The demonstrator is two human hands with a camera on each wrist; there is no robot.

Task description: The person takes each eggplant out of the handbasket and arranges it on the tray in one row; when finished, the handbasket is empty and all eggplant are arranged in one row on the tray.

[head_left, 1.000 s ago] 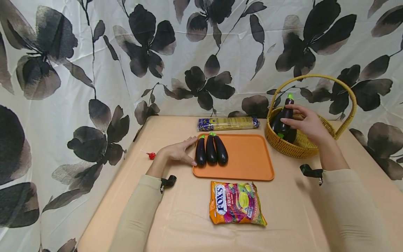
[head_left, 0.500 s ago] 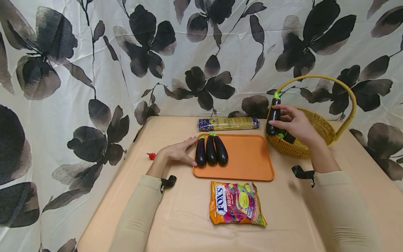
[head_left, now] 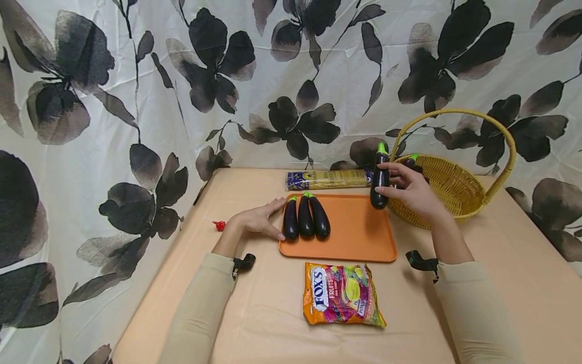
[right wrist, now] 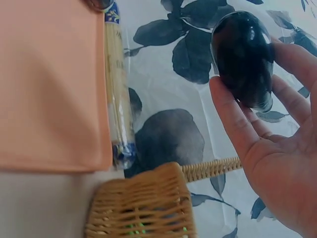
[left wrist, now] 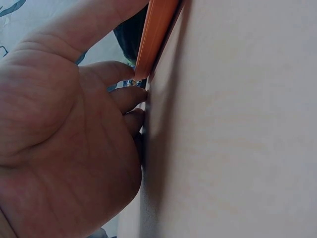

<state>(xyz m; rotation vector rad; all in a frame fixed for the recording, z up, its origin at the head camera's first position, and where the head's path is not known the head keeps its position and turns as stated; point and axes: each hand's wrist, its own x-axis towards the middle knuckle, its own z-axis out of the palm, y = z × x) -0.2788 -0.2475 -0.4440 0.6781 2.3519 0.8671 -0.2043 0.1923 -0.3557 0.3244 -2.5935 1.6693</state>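
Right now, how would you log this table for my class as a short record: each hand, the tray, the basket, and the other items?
Left hand: at the tray's left edge, fingers spread
Right hand: holds an upright eggplant, green end up
Orange tray: three eggplants side by side at its left end
Wicker basket: at least one dark eggplant, partly hidden
Behind tray: long yellow-and-blue packet
In front of tray: Fox's Fruits bag
Left of tray: small red item
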